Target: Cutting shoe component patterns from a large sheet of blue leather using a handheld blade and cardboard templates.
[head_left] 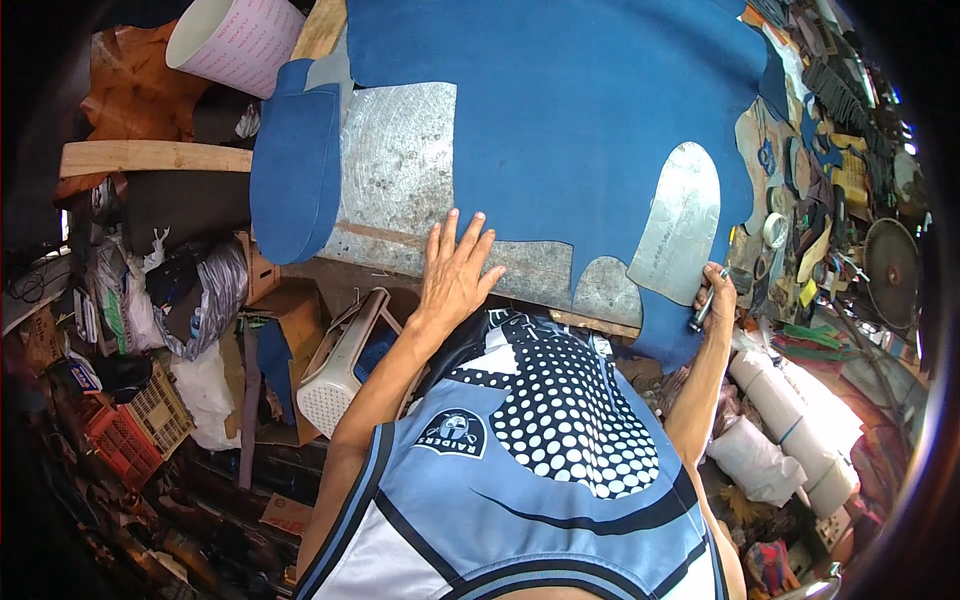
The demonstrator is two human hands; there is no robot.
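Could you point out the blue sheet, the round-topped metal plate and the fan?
Blue sheet (580, 130): head view, bare middle of its surface.
Round-topped metal plate (682, 222): head view, middle of its face.
Fan (891, 272): head view, middle of its round front.

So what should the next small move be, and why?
Probably slide the left hand across to steady the metal template: that hand lies spread, well left of it, while the right hand grips a pen-like tool beside the template's lower right corner.

Two bare hands (455, 272) (718, 298), one large blue sheet (580, 130), centre of the frame.
One round-topped metal template (680, 225) and one pen-like tool (702, 312), right of centre; one round fan (890, 272), far right.
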